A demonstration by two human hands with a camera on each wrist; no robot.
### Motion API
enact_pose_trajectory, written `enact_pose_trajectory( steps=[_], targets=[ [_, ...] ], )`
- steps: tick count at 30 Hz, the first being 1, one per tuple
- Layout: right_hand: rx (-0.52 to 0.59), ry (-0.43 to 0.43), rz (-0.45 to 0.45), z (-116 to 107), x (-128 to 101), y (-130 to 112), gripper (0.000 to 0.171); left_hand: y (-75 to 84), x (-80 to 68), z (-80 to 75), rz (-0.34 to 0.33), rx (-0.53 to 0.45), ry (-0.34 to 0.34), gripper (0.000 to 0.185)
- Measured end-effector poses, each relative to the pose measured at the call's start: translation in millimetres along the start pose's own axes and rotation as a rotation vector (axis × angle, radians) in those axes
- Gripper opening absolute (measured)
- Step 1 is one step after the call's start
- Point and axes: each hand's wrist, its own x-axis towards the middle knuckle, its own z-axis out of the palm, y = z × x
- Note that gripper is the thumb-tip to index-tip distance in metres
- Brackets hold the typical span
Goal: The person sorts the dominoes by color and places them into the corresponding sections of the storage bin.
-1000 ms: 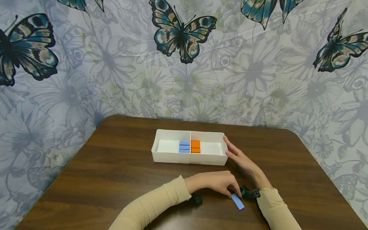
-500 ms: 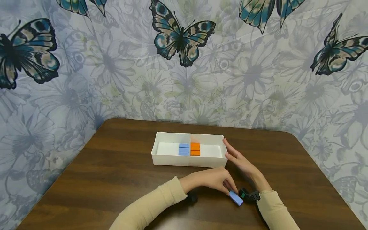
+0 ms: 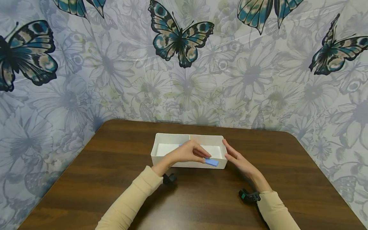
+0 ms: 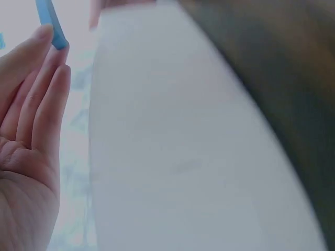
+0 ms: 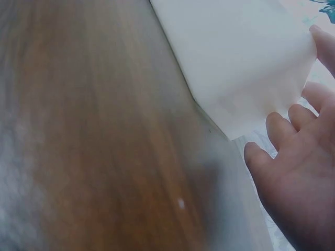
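Note:
A long white box (image 3: 164, 149) with a divider stands on the table. My left hand (image 3: 184, 152) is over its front side and pinches a small flat blue block (image 3: 211, 162) between thumb and fingertips. In the left wrist view the blue block (image 4: 51, 23) sticks up from the fingertips, beside the box's wall (image 4: 172, 130). At the box's right end, my right hand (image 3: 244, 163) rests extended fingers against the wall; the right wrist view shows the fingertips at the box's end (image 5: 261, 99). The left hand covers most of the box's middle, and only a sliver of blue shows inside.
Brown wooden table (image 3: 207, 204) reaches back to a patterned cloth (image 3: 201, 92) with butterflies. Dark straps with a small device sit on each wrist, such as the right wrist strap (image 3: 249, 195). Both sleeves are pale yellow.
My left hand has picked up the blue block from the table and carried it left and up to the front of the box. The right hand has stayed at the box's end.

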Motion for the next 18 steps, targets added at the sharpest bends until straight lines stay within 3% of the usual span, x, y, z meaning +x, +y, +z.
enact_pose_trajectory(
  steps=[9,18],
  targets=[
    [0.015,0.013,0.038,0.3,1.3,0.0,0.059,-12.3,-36.3,-55.6,-0.105,-0.025,0.14,0.03],
    [0.019,0.014,0.036,-0.2,0.8,-0.8,0.06,-38.5,-61.4,-79.2,-0.167,0.032,0.184,0.03]
  ],
)
